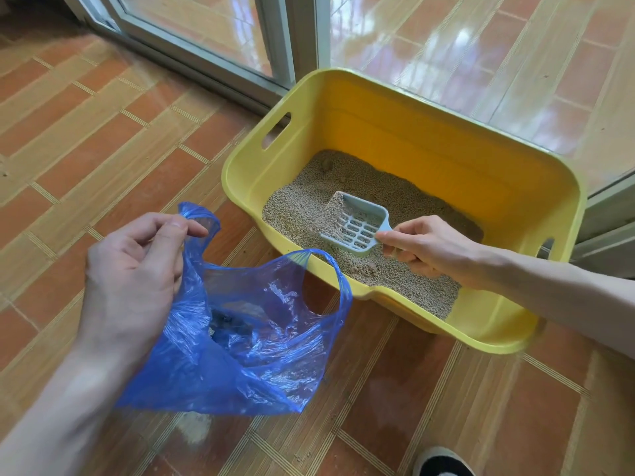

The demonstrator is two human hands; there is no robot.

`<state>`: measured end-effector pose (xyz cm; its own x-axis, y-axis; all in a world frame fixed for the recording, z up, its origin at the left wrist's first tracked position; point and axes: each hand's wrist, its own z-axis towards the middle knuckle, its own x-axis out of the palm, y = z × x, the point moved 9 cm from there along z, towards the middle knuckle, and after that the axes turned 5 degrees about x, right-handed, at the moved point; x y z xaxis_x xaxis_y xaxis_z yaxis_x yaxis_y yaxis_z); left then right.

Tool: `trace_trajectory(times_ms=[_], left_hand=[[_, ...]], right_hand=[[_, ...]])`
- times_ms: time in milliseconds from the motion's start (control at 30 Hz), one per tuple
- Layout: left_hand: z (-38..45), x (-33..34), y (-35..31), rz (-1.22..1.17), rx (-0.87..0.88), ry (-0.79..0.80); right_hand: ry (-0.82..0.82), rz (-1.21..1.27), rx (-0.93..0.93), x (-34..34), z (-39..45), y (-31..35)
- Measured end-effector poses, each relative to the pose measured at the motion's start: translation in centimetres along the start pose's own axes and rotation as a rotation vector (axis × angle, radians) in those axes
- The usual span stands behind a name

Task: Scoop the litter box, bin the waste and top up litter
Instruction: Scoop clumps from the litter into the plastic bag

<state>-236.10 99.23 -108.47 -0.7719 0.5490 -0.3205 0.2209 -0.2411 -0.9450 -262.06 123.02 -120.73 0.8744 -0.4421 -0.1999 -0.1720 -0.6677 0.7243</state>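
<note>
A yellow litter box [405,132] stands on the tiled floor, holding beige litter [385,194]. My right hand [426,249] grips the handle of a pale blue slotted scoop [354,223], whose front edge is dug into the litter with some pellets on it. To the left of the box, my left hand [137,269] pinches one handle of an open blue plastic bag [247,338]. The bag's mouth gapes toward the box, and a dark clump lies inside at the bottom.
Orange and tan floor tiles [103,132] spread all around. A sliding glass door frame [213,60] runs behind the box. A black and white shoe [443,462] shows at the bottom edge. A pale patch [196,427] marks the floor below the bag.
</note>
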Motion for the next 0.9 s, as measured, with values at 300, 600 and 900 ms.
trace_trajectory(times_ms=[300, 600, 900], left_hand=[[-0.1, 0.0, -0.4, -0.002, 0.005, 0.000], [-0.3, -0.5, -0.6, 0.010, 0.019, 0.001], [-0.6, -0.9, -1.0, 0.013, 0.007, -0.009]], right_hand=[[-0.025, 0.056, -0.060, -0.6, -1.4, 1.6], [-0.046, 0.079, -0.041, -0.3, -1.8, 1.2], [-0.061, 0.028, -0.074, 0.7, -3.0, 2.6]])
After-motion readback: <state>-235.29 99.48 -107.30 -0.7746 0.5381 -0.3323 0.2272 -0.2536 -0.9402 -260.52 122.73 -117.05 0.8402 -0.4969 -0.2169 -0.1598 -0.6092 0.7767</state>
